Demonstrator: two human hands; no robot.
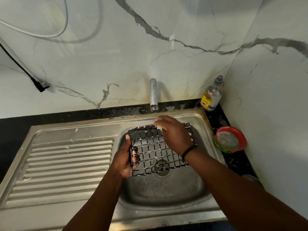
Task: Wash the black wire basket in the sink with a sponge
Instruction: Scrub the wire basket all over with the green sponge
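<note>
At the far left, a black plug (40,86) on a black cable hangs against the marbled wall (116,55), with a white cable (50,35) looping above it. Below, the ribbed draining board (66,165) of the steel sink (166,195) takes up the left part of the dark surface (10,130). The left hand (125,160) grips the left edge of the black wire basket (156,151), its fingers curled through the grid and its thumb along the rim. The basket is held over the sink bowl, tilted, its open grid facing up so that the drain (162,167) shows through the wires. Small white flecks of foam sit on the wires along the far and right edges. Behind the bowl the steel tap (153,95) stands upright against the wall. The right hand (173,132) lies over the far right part of the basket, fingers bent downward around something pale at the far rim; most of it is hidden under the hand, so I cannot tell for certain that it is the sponge. A dark band (189,150) circles the right wrist. Further right, in the corner, a clear bottle (212,95) with a yellow label stands on the surface, and nearer, a red and green tub (230,139) with a greyish soapy mass inside leans against the side wall.
</note>
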